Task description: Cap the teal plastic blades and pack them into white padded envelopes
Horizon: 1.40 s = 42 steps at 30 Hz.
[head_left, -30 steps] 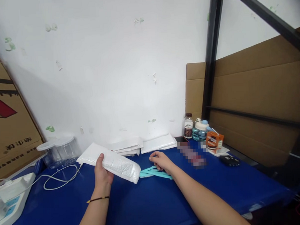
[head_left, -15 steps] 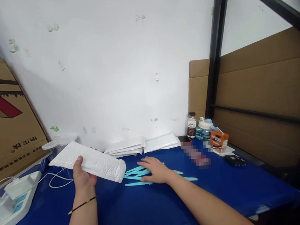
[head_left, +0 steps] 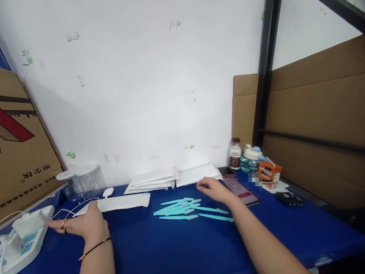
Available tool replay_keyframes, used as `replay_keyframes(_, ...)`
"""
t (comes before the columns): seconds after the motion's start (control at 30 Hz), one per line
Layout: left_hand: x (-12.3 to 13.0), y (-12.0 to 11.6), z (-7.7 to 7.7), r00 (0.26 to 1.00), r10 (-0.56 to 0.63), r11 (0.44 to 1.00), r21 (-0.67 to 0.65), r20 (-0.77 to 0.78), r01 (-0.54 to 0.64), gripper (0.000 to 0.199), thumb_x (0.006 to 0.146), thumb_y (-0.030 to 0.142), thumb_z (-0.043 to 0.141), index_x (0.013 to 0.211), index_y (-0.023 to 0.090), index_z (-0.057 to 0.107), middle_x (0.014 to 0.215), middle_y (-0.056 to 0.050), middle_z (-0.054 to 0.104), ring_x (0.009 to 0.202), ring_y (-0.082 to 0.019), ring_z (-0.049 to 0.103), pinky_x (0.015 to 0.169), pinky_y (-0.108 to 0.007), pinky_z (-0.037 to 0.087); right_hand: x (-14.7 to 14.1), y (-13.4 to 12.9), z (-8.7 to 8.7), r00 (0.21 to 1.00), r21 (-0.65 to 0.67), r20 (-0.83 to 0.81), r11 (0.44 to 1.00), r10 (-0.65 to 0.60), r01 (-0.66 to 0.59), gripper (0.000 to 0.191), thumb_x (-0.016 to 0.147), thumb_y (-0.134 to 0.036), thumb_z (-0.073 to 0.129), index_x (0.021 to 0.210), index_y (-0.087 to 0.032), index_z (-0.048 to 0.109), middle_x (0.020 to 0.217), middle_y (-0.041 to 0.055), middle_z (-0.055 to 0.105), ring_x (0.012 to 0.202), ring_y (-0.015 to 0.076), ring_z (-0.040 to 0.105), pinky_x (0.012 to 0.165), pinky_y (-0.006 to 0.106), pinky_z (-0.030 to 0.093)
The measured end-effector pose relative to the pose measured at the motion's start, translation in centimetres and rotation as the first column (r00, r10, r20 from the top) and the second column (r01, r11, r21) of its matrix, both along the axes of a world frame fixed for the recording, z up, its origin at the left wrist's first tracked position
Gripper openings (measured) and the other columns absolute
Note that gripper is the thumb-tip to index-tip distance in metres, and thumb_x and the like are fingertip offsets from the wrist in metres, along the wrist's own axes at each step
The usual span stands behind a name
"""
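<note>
Both hands spread and empty, left hand (head_left: 83, 225) beside flat white pouch (head_left: 119, 202), right hand (head_left: 212, 188) above scattered teal sticks (head_left: 185, 209)

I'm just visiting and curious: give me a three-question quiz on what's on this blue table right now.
1. True or false: the left hand grips the white pouch.
2. The teal sticks lie: A) in a jar, B) loose on the table, C) on the phone?
3. Which hand is nearer the envelope stacks?
Key: 1 false, the pouch lies flat beyond that hand; 2 B; 3 the right hand.
</note>
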<state>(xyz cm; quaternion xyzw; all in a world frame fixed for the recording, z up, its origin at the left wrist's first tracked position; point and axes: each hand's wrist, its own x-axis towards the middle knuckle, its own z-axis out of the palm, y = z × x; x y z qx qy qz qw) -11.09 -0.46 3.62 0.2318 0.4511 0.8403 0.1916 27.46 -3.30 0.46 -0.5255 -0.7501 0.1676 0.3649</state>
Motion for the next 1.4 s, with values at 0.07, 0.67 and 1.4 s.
replay_keyframes(0.07,2.2,-0.9,1.0,0.913,0.292,0.956,0.089,-0.286,-0.278,0.083,0.054,0.003,0.067,0.126,0.020,0.028,0.145,-0.008,0.011,0.135,-0.023,0.006,0.112,-0.036,0.012,2.6,-0.5,0.3,0.999,-0.136,0.039,0.990,-0.030,0.035,0.021,0.074,-0.035,0.057,0.082,-0.018,0.067,0.079,0.0041,0.065,0.071,0.0172,0.058,0.066,0.027,0.043)
replay_keyframes(0.67,11.6,0.6,-6.4,0.041,-0.898,0.307,-0.556,-0.439,0.773,0.055,0.041,0.033,0.081,0.093,0.027,0.064,0.122,-0.010,0.055,0.127,-0.030,0.034,0.109,-0.045,0.002,2.8,-1.8,0.0,0.951,-0.504,0.225,0.860,0.211,-0.072,0.029,0.041,-0.028,0.079,0.066,-0.021,0.065,0.061,-0.0033,0.061,0.051,0.0122,0.053,0.046,0.021,0.037)
replay_keyframes(1.4,14.5,-0.8,-7.4,-0.166,-0.588,0.623,-0.575,-0.791,0.531,0.051,0.069,0.052,0.060,0.115,0.028,0.056,0.124,-0.007,0.054,0.119,-0.028,0.044,0.106,-0.045,0.022,-3.0,2.7,-4.7,0.360,-0.335,-0.874,0.941,-0.325,0.038,0.010,0.065,-0.026,0.050,0.068,-0.018,0.045,0.059,-0.0011,0.057,0.068,0.0156,0.061,0.066,0.026,0.045)
